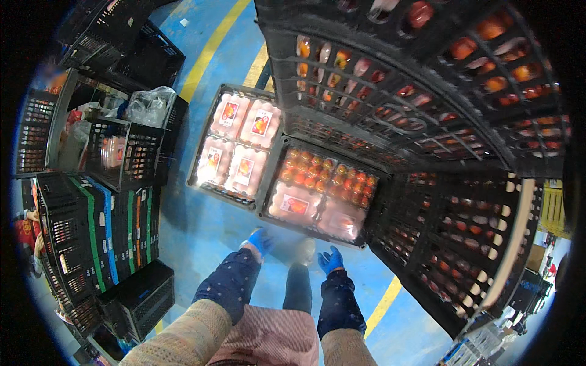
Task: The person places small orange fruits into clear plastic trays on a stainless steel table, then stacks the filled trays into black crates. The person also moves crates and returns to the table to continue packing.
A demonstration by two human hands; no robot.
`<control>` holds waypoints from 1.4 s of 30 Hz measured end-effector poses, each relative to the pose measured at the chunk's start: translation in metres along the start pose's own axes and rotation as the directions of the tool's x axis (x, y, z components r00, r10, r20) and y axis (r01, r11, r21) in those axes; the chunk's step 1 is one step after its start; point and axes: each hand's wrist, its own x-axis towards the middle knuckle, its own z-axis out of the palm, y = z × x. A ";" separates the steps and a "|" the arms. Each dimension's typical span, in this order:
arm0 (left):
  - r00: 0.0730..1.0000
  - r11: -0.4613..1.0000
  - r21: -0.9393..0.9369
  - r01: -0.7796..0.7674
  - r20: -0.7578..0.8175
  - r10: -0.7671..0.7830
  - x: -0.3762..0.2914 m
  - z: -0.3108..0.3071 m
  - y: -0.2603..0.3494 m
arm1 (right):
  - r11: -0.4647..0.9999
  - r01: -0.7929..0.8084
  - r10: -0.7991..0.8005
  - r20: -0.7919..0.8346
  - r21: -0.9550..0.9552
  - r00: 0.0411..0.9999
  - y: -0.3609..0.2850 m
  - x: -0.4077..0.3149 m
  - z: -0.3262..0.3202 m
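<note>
Before me a black plastic crate (262, 215) holds clear packs of red-orange fruit (311, 170) at its far side. Nearer me lie two packs wrapped in pink foam (295, 201), at least one with a printed label. Beside it on the left, another black crate (199, 186) holds several labelled pink foam packs (244, 168). My left hand (261, 241), in a blue glove, is just short of the near crate's left corner, with nothing visible in it. My right hand (331, 260), gloved in blue too, reaches toward the crate's near edge with fingers apart, holding nothing.
Tall stacks of black crates with packed fruit (403, 105) rise at the right and far side. On the left stand more stacked crates (119, 233) with coloured tape, and a crate with clear plastic bags (151, 107). A blue floor (197, 256) bears yellow lines.
</note>
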 end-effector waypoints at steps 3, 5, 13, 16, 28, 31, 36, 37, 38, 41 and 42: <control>0.996 0.999 -0.047 0.018 -0.090 -0.022 0.046 0.016 0.001 | 0.982 0.067 -0.053 -0.082 0.176 0.995 0.000 0.027 0.023; 0.975 0.969 0.171 -0.176 0.164 0.148 0.062 0.026 0.001 | 0.971 0.120 -0.119 -0.017 0.208 0.993 -0.002 0.045 0.030; 0.968 0.966 0.081 -0.245 -0.033 0.248 0.057 0.047 -0.016 | 0.933 0.301 -0.294 -0.063 0.195 0.954 0.007 0.048 0.036; 0.954 0.955 0.094 -0.282 -0.081 0.290 0.049 0.020 -0.027 | 0.953 0.293 -0.283 -0.112 0.080 0.953 0.033 0.032 0.016; 0.973 0.999 0.040 0.029 -0.229 -0.019 0.039 -0.102 -0.092 | -0.093 0.470 -0.233 0.479 -0.878 0.846 0.090 0.021 -0.136; 0.961 0.999 0.005 0.033 -0.274 -0.031 0.052 -0.107 -0.086 | 0.315 0.315 -0.679 0.019 -0.895 0.734 0.032 0.029 -0.153; 0.962 0.999 0.003 0.034 -0.270 -0.032 0.057 -0.103 -0.082 | 0.531 0.540 -0.736 -0.040 -0.653 0.676 -0.016 0.077 -0.124; 0.966 0.999 0.031 0.021 -0.259 -0.013 0.055 -0.104 -0.081 | 0.548 0.473 -0.718 -0.098 -0.690 0.689 -0.021 0.084 -0.119; 0.976 1.000 0.022 0.014 -0.218 -0.009 0.051 -0.104 -0.079 | 0.564 0.592 -0.775 -0.122 -0.576 0.620 -0.019 0.091 -0.110; 0.970 0.999 0.027 0.038 -0.242 -0.031 0.039 -0.105 -0.066 | 0.505 0.458 -0.812 -0.223 -0.732 0.539 -0.024 0.092 -0.098; 0.955 0.998 0.060 -0.022 -0.293 0.039 0.039 -0.102 -0.055 | 0.561 0.462 -0.783 -0.260 -0.686 0.565 -0.026 0.090 -0.095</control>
